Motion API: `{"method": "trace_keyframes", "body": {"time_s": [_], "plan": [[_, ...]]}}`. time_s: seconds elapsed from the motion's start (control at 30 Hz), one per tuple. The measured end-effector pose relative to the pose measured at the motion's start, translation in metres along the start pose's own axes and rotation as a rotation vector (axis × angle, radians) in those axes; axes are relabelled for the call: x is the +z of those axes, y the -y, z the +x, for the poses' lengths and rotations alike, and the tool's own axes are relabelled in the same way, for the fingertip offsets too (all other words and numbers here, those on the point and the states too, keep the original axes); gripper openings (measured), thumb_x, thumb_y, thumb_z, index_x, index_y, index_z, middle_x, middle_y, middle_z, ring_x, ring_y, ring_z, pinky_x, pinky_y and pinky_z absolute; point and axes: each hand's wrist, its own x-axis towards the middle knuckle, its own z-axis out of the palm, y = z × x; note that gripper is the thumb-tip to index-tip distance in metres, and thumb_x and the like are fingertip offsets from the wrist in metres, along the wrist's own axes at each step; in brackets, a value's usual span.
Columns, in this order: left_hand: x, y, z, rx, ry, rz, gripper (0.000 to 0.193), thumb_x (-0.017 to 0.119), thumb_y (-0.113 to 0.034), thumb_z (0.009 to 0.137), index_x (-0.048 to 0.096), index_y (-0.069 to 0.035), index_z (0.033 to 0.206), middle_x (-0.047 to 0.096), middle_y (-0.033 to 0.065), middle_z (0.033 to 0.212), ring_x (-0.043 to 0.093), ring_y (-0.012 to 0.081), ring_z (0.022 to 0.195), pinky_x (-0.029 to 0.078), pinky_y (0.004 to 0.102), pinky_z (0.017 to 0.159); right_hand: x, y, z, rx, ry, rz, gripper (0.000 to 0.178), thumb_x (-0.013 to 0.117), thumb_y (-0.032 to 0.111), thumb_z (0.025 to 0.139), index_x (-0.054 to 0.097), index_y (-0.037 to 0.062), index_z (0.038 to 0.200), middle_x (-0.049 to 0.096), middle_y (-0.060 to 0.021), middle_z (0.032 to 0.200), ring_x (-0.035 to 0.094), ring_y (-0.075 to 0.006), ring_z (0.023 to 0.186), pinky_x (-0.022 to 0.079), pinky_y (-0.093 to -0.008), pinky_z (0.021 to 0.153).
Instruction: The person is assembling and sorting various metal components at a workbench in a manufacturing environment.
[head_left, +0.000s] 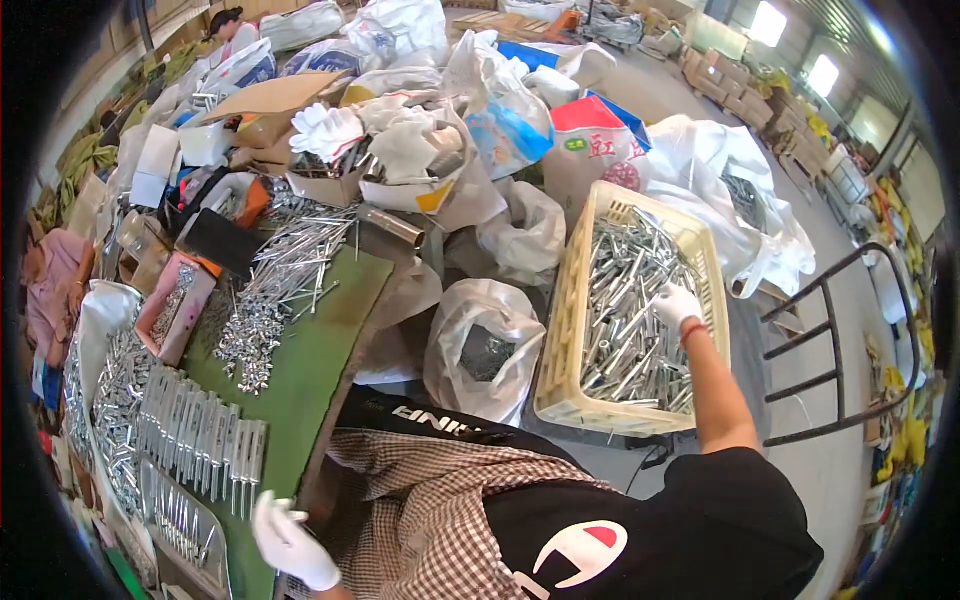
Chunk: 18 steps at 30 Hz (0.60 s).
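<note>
My right hand [679, 306], in a white glove, reaches into a cream plastic crate [556, 375] at the right. Its fingers are bent down among silver metal rods and tubes [625, 340]; what they close on cannot be made out. My left hand [290, 545], also gloved in white, hovers by the near edge of a green-topped table [325, 345]. Its fingers are loosely bent and a little apart, with nothing visible in them. Nearest to it lie a row of silver metal pieces in clear plastic sleeves [200, 430] and several slim metal rods [180, 520].
Small metal fittings [250, 335] and long thin bolts [300, 255] are heaped on the table. An open white sack [485, 350] stands between table and crate. A black metal rail frame [835, 350] is at the right. Behind are piled sacks, boxes with gloves [415, 150], and another person [60, 285] far left.
</note>
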Motion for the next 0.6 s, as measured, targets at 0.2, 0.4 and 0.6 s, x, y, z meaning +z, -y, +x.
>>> {"method": "trace_keyframes", "body": {"time_s": [0.2,0.4,0.6], "plan": [[0.074,0.01,-0.04,0.355,0.547,0.436,0.03,0.061,-0.01,0.084,0.062,-0.005,0.113,0.058,0.0161,0.118,0.06,0.0342,0.1,0.049,0.0398,0.084,-0.006,0.045,-0.038,-0.725,-0.098,-0.235,0.04,0.062,0.006,0.072,0.065,0.0218,0.109,0.061,-0.0089,0.104,0.06,-0.0288,0.1,0.048,-0.0409,0.086],[0.1,0.028,-0.034,0.361,0.57,0.383,0.021,0.059,-0.001,0.079,0.059,-0.004,0.099,0.059,0.0143,0.105,0.059,0.0324,0.097,0.049,0.0397,0.081,-0.015,0.051,-0.027,-0.761,-0.013,-0.377,0.021,0.061,0.009,0.077,0.067,0.017,0.096,0.064,-0.0073,0.088,0.063,-0.0266,0.093,0.049,-0.0387,0.081],[0.122,-0.026,-0.029,0.653,0.385,0.165,0.045,0.059,0.005,0.081,0.05,-0.003,0.124,0.048,0.0185,0.132,0.056,0.035,0.106,0.046,0.0409,0.093,-0.037,0.041,-0.03,-0.989,-0.152,-0.452,0.008,0.061,0.015,0.079,0.066,0.0153,0.085,0.065,-0.0055,0.085,0.063,-0.025,0.088,0.048,-0.0359,0.077]]}}
